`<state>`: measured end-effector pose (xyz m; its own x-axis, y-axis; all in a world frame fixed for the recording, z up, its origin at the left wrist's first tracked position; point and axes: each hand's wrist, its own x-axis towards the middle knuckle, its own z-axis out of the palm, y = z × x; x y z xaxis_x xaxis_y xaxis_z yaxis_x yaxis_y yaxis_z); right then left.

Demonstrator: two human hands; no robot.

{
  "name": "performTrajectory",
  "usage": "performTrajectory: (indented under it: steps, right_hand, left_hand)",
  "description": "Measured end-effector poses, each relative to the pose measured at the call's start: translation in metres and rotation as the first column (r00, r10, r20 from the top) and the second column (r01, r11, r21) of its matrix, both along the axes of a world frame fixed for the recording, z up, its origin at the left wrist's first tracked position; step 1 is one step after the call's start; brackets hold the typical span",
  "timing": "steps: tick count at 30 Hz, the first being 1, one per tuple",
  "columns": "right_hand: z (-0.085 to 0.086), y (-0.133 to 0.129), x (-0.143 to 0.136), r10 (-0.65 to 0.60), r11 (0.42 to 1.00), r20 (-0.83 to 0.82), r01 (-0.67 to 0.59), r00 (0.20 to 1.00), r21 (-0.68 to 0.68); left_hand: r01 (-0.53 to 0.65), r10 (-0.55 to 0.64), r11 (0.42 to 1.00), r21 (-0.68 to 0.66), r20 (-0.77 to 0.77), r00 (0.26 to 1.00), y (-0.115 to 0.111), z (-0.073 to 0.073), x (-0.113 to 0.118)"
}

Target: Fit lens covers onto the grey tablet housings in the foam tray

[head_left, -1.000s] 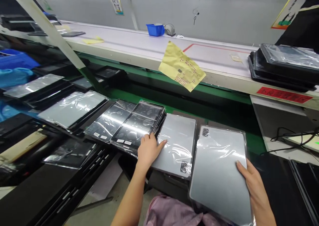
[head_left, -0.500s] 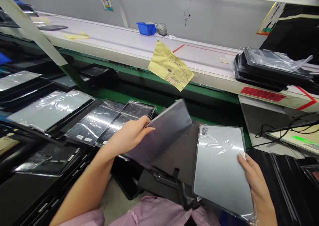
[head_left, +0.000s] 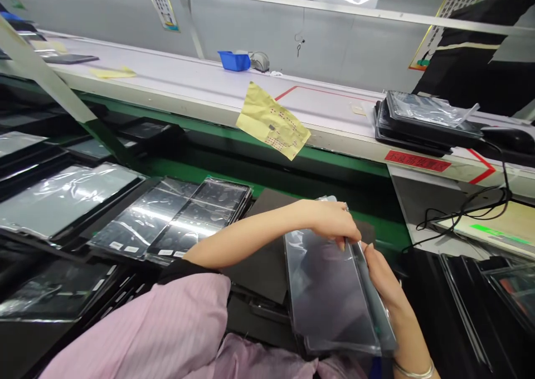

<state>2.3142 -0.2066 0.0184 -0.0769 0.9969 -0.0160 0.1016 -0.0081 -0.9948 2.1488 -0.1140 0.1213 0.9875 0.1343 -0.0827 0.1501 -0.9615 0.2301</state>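
Bagged tablets (head_left: 330, 290) sit stacked in front of you, your left hand (head_left: 334, 223) pinching the top edge and your right hand (head_left: 382, 273) gripping the side; next, square the edges together.
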Motion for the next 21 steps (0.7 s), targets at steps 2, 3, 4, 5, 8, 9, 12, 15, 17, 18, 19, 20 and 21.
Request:
performTrajectory:
  steps: [2,3,4,5,8,9,12,15,17,18,19,20,21]
  right_hand:
    - [0.003,-0.001,-0.003,0.057,0.998,-0.022,-0.057,0.998,-0.003]
    - [0.004,-0.002,-0.003,0.078,0.996,-0.050,-0.080,0.996,-0.043]
    - [0.004,-0.003,-0.004,0.085,0.991,-0.083,-0.093,0.993,-0.098]
    - [0.002,-0.004,-0.005,0.079,0.983,-0.117,-0.097,0.990,-0.156]
    - [-0.005,-0.011,-0.007,0.021,0.961,-0.198,-0.074,0.980,-0.266]
    - [-0.008,-0.015,-0.007,-0.010,0.957,-0.215,-0.053,0.977,-0.285]
    - [-0.010,-0.031,-0.007,-0.138,0.949,-0.241,0.059,0.961,-0.311]
    - [-0.002,-0.049,-0.006,-0.271,0.937,-0.280,0.185,0.921,-0.298]
    - [0.005,-0.061,-0.005,-0.319,0.930,-0.322,0.228,0.891,-0.289]
    - [0.008,-0.067,-0.005,-0.334,0.929,-0.339,0.245,0.880,-0.279]
    - [0.009,-0.074,-0.004,-0.346,0.928,-0.348,0.263,0.872,-0.263]
    - [0.009,-0.080,-0.002,-0.353,0.929,-0.341,0.284,0.871,-0.237]
    - [0.008,-0.087,0.000,-0.349,0.935,-0.312,0.303,0.884,-0.187]
  left_hand:
    - [0.019,-0.017,0.995,0.100,-0.014,1.000,0.007,-0.011,0.008]
    - [0.007,-0.009,0.990,0.139,0.010,1.000,0.009,-0.016,0.010]
    - [-0.046,0.034,0.982,0.182,0.070,0.997,0.009,-0.021,0.010]
    - [-0.145,0.108,0.962,0.231,0.168,0.980,0.007,-0.027,0.009]
    - [-0.512,0.328,0.816,0.266,0.516,0.791,-0.006,-0.048,-0.004]
    - [-0.591,0.381,0.778,0.211,0.590,0.712,-0.013,-0.056,-0.011]
    - [-0.764,0.624,0.635,-0.112,0.658,0.422,-0.039,-0.084,-0.036]
    - [-0.723,0.853,0.409,-0.557,0.516,0.085,-0.071,-0.100,-0.058]
    - [-0.496,0.911,0.388,-0.776,0.404,0.081,-0.095,-0.097,-0.064]
    - [-0.382,0.915,0.399,-0.833,0.387,0.110,-0.106,-0.093,-0.064]
    - [-0.302,0.911,0.412,-0.859,0.394,0.122,-0.118,-0.087,-0.064]
    - [-0.264,0.905,0.426,-0.865,0.411,0.111,-0.128,-0.080,-0.063]
    - [-0.263,0.898,0.439,-0.859,0.432,0.088,-0.138,-0.074,-0.063]
